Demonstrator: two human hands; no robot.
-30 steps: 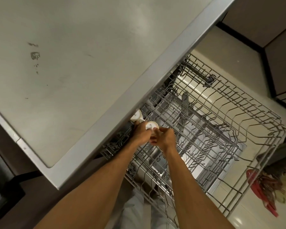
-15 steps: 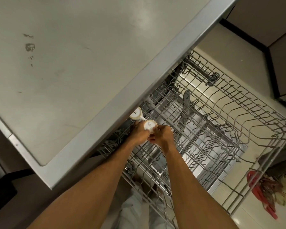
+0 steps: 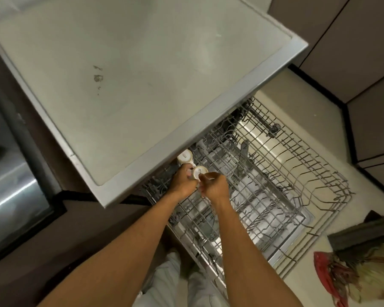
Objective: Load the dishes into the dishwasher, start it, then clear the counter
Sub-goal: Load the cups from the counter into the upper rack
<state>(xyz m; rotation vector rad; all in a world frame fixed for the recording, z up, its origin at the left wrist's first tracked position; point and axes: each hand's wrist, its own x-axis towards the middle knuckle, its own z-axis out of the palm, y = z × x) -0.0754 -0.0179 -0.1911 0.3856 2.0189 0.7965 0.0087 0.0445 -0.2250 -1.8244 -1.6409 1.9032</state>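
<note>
- The left hand and right hand meet over the rack, fingers of both curled round one cup.
- That cup is base-up, its axis upright, just beyond the knuckles and between the hands.
- A second cup stands just beside it at the rack's far-left edge, under the desk rim, nearer the left hand.

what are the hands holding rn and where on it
The left hand and right hand both grip the upside-down white cup by its sides, just under its upturned base.

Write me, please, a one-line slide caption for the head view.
The left hand and right hand hold an upside-down cup beside another cup in the dishwasher rack.
</note>
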